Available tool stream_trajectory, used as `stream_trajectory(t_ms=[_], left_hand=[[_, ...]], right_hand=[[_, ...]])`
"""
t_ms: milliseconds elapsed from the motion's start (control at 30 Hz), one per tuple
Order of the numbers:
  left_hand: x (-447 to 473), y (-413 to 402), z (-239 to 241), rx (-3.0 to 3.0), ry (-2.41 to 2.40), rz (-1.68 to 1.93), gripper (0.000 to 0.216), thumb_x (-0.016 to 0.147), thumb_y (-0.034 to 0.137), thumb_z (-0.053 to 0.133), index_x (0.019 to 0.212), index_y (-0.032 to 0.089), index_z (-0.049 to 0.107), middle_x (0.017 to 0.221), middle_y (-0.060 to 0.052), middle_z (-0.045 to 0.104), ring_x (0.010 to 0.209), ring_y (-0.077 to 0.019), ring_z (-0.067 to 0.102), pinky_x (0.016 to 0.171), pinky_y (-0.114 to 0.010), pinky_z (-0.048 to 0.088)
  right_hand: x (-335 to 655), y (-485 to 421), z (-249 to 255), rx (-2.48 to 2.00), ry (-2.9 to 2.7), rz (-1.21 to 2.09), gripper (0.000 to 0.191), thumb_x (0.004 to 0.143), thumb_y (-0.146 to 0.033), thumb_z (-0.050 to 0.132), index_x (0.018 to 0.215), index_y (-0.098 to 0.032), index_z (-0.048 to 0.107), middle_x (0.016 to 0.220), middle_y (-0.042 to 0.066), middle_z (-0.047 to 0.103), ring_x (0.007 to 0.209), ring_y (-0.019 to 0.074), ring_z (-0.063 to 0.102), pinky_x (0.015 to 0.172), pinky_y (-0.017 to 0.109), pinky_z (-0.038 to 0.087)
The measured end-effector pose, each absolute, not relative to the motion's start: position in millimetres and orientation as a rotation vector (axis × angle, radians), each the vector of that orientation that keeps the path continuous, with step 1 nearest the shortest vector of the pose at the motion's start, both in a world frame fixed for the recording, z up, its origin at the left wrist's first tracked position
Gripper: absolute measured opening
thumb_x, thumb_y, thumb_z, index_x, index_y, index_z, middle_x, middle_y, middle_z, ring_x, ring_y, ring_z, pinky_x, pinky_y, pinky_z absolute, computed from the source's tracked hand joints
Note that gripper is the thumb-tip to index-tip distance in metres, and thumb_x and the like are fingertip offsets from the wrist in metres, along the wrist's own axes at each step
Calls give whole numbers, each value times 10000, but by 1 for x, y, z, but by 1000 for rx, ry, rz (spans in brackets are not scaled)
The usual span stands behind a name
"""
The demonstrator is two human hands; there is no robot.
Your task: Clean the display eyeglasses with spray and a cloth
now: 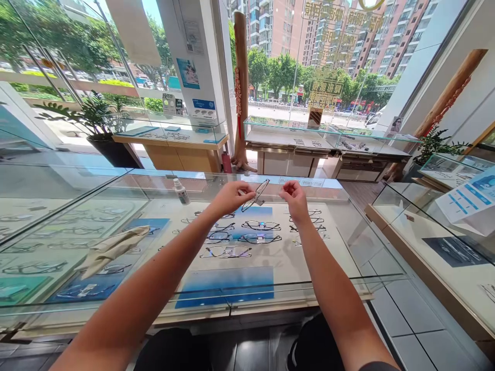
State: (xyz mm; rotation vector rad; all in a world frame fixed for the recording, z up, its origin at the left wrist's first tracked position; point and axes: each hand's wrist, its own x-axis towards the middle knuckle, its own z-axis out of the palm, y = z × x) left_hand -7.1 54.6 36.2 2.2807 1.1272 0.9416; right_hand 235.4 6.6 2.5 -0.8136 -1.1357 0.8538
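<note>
My left hand (233,197) pinches a pair of eyeglasses (256,197) by one side, holding them tilted above the glass display case (309,283). A small pale tag seems to hang at the frame. To the right of the eyeglasses and apart from them, my right hand (295,200) is raised with its fingers curled together; anything between them is too small to make out. Under the glass, below both hands, several other eyeglasses (261,225) lie in rows on white and blue panels (228,288).
On the glass top, a beige cloth (114,250) lies crumpled at left, and a small spray bottle (180,191) stands farther back. Another display case (436,257) carries a white and blue box (469,198) at right. More showcases (286,144) line the windows, beside a wooden post (240,87).
</note>
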Motion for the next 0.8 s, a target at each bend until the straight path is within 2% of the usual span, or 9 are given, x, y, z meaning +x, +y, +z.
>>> stream_trajectory(t_ms=[133, 367, 533, 667, 733, 800], left_hand=[[-16, 42, 30, 1925, 902, 1111, 425, 879, 626, 822, 913, 203, 808, 946, -82, 820, 891, -232, 732, 847, -359, 556], [-5, 18, 12, 1559, 794, 1310, 488, 773, 661, 936, 901, 201, 834, 973, -98, 841, 930, -238, 744, 911, -380, 577], [-2, 10, 6, 1417, 807, 1364, 474, 742, 634, 972, 895, 205, 842, 950, -80, 827, 923, -223, 726, 956, -387, 569], [2, 8, 1, 1346, 781, 1341, 472, 714, 624, 992, 874, 206, 839, 913, -61, 802, 894, -205, 701, 926, -372, 564], [4, 6, 1, 1347, 770, 1334, 472, 708, 617, 997, 874, 204, 840, 924, -64, 803, 908, -210, 704, 937, -375, 563], [6, 4, 1, 1361, 766, 1331, 471, 712, 615, 995, 873, 201, 840, 932, -70, 809, 923, -219, 712, 953, -383, 562]], right_hand=[[226, 1, 0, -820, -1333, 905, 278, 765, -370, 839, 928, -246, 651, 890, -13, 658, 816, 165, 581, 786, 325, 470], [214, -6, -6, -867, -1471, 939, 310, 844, -497, 831, 945, -247, 679, 887, 14, 717, 849, 195, 648, 805, 345, 491], [210, -12, -9, -905, -1453, 934, 353, 864, -529, 836, 1064, -257, 733, 994, 38, 752, 879, 201, 645, 829, 358, 498], [204, -15, -11, -953, -1432, 961, 516, 818, -542, 875, 1240, -280, 735, 1141, 57, 762, 906, 206, 628, 805, 359, 497], [203, -15, -12, -961, -1412, 1013, 497, 794, -557, 894, 1178, -278, 746, 1125, 53, 759, 909, 208, 629, 807, 363, 504], [203, -14, -12, -955, -1394, 1075, 433, 763, -568, 917, 1026, -267, 750, 1024, 35, 746, 889, 206, 627, 802, 362, 504]])
